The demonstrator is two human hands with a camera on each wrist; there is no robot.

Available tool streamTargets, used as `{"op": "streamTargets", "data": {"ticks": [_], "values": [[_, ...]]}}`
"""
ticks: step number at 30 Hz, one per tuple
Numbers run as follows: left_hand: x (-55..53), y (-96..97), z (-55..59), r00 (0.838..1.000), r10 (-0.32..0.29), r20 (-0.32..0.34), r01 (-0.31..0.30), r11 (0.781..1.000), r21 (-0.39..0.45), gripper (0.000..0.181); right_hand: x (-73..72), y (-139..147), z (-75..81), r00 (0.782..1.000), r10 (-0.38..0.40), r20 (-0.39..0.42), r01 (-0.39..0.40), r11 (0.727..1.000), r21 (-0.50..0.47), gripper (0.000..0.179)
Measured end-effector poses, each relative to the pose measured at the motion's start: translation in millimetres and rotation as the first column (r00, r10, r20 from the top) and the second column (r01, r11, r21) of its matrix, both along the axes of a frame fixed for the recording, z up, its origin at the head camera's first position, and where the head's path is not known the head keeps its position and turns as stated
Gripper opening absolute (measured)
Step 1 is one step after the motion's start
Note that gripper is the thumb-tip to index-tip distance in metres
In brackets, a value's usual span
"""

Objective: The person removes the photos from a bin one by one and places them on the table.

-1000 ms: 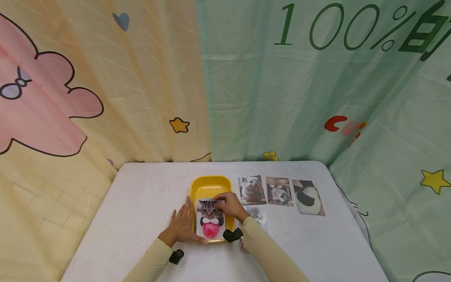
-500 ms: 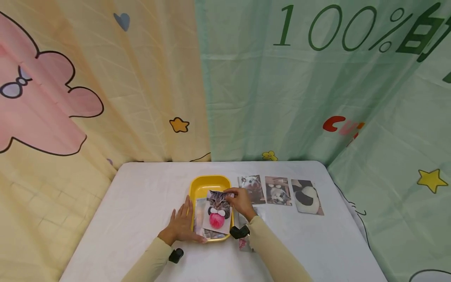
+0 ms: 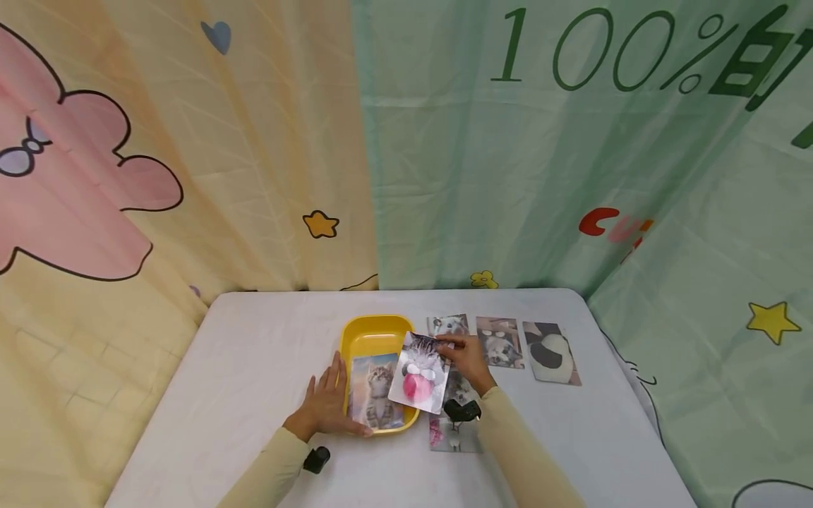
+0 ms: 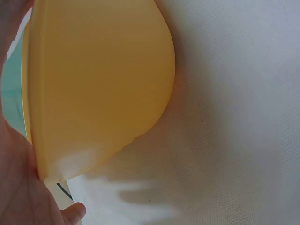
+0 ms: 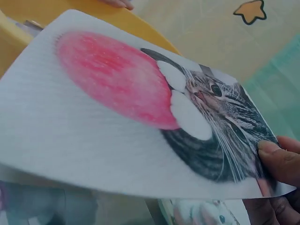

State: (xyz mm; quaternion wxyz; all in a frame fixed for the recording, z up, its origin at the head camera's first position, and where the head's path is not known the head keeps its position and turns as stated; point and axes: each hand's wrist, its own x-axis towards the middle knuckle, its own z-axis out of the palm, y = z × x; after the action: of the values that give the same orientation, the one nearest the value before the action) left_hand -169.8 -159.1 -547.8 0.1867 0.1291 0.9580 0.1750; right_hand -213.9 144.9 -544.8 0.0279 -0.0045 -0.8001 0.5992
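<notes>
Rightward across the tray (image 3: pixel 377 319), the cat card (image 3: pixel 419 375) is moving — my right hand (image 3: pixel 468 358) is pinching its far corner, its length running towards me.

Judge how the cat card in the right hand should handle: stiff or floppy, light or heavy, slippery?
The cat card is probably fairly stiff: pinched near one corner by the right hand, it hardly sags. It is likely light, being thin. The pale sheen suggests a slippery face, perhaps.

Tabby-cat card (image 5: pixel 136 124) in the pinch of the right hand (image 5: pixel 283 166), yellow tray (image 5: pixel 112 18) behind
</notes>
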Motion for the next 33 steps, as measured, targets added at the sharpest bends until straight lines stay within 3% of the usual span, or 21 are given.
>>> {"op": "streamTargets", "data": {"ticks": [9,18,25,33], "values": [[-0.8,0.2,0.5,1.0,0.001,0.014,-0.001,1.0,0.018,0.154,4.6,53.9,-0.5,0.995,-0.057,0.085,0.054,0.998,0.033,0.024],[0.6,1.5,3.8,1.0,0.006,0.026,-0.006,1.0,0.003,0.153,19.4,110.3,-6.0,0.994,-0.077,0.083,0.074,0.996,0.046,0.025],[0.7,0.4,4.9,1.0,0.004,0.019,-0.004,1.0,0.022,0.153,31.9,137.4,-13.7,0.991,-0.052,0.125,0.043,0.996,0.075,0.027],[0.0,-0.1,3.4,1.0,0.001,0.031,-0.002,1.0,0.023,0.153,49.3,152.7,-34.7,0.978,-0.101,0.181,0.082,0.991,0.107,0.026]]}}
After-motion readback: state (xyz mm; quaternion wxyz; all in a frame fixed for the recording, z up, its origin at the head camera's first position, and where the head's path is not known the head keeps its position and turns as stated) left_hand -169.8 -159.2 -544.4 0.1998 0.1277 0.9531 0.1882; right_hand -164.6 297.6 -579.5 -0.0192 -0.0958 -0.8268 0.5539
